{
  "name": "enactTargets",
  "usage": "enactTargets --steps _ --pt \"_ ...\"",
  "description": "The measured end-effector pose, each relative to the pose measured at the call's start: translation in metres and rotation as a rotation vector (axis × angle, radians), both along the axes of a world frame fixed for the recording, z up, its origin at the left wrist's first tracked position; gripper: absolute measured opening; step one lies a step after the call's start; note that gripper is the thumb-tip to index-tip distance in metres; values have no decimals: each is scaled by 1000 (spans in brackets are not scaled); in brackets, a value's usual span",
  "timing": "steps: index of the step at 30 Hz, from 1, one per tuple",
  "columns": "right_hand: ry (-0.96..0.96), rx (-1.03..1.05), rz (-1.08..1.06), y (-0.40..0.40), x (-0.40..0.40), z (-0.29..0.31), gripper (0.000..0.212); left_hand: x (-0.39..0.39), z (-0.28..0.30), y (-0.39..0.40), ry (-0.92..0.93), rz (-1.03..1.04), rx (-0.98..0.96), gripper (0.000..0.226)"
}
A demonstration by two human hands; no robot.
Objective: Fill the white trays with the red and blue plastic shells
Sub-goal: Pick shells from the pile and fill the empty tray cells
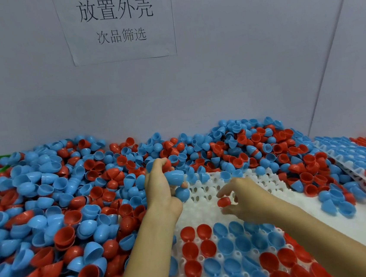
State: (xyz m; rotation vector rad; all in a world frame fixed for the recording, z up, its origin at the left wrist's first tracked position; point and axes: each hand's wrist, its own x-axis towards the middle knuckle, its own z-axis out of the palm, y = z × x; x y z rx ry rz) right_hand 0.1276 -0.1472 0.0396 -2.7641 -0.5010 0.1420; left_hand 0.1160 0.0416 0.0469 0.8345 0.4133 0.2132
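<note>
Several rows of the white tray point(208, 194) are already filled in the head view: red and blue shells are seated in the near rows, in blocks of colour, while the far rows are seen bare, their empty sockets showing between the two hands. So the tray is judged to be roughly half done, with its far rows left to fill.

A red shell point(223, 201) is pinched between thumb and fingers of the right hand point(242, 196), held just over an empty socket in the middle of the tray; whether it is already seated cannot be told. A clutch of shells is gripped by the left hand point(160, 186), whose fingers are curled round them at the tray's left edge, a long blue shell point(174, 177) standing out on top and another blue one below it.

Plenty of stock is seen: a loose heap of shells point(70, 195) is spread over the worktop to the left and behind the tray, spilling onto its far edge. A filled tray stack point(360, 160) is seen leaning at the right, cut off by the frame, so its count cannot be given.

Much is hidden: the near rows are partly covered by both forearms and cut off at the bottom, and the tray's far edge is buried under shells. A paper sign point(118, 23) is fixed to the wall above.
</note>
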Motion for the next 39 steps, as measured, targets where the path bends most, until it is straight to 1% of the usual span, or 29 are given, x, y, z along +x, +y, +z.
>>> enactTargets --steps 4,8,10,14,16,17,19,20,23,24,26,28,29,31,33,34,36,37,38,39 --pt "-91 -17 30 1 4 -4 28 1 -1 -1 16 -29 50 12" --pt "-124 2 45 -4 6 -2 15 1 -3 -2 42 -56 83 10" --pt "-139 94 42 -3 2 3 13 1 -3 -2 56 -71 107 11" --pt "-153 405 30 8 -10 23 10 -4 4 1 84 -102 144 9" --pt "-105 528 74 15 -17 37 9 -7 12 6 69 -83 131 9" --pt "-72 588 106 20 -22 45 13 -9 17 9 56 -68 117 9" --pt "-28 683 147 29 -30 58 32 -13 27 15 25 -30 64 11" --pt "-10 719 158 34 -34 63 38 -16 31 18 16 -11 39 13" --pt "48 783 195 47 -39 71 42 -24 41 25 -15 10 13 18" --pt "57 773 200 52 -38 71 39 -26 43 29 -18 14 16 18" --pt "66 680 203 56 -34 68 28 -28 46 36 -2 29 32 16" --pt "95 508 239 57 -27 64 9 -29 48 49 15 64 61 12" --pt "155 397 278 55 -25 63 5 -30 47 56 18 81 63 10" --pt "317 146 324 53 -22 63 7 -31 41 69 30 102 61 9" --pt "399 -66 338 60 -20 68 8 -30 34 78 57 113 50 10" --pt "387 -124 343 66 -16 69 3 -29 32 82 65 121 44 11" --pt "251 -326 404 86 -3 73 22 -27 30 88 69 144 58 11" --pt "161 -387 400 99 1 80 26 -26 30 90 64 150 67 11" --pt "26 -309 391 116 5 88 23 -26 30 92 64 158 68 11" --pt "-54 -68 374 131 9 97 12 -26 29 93 69 166 65 11"
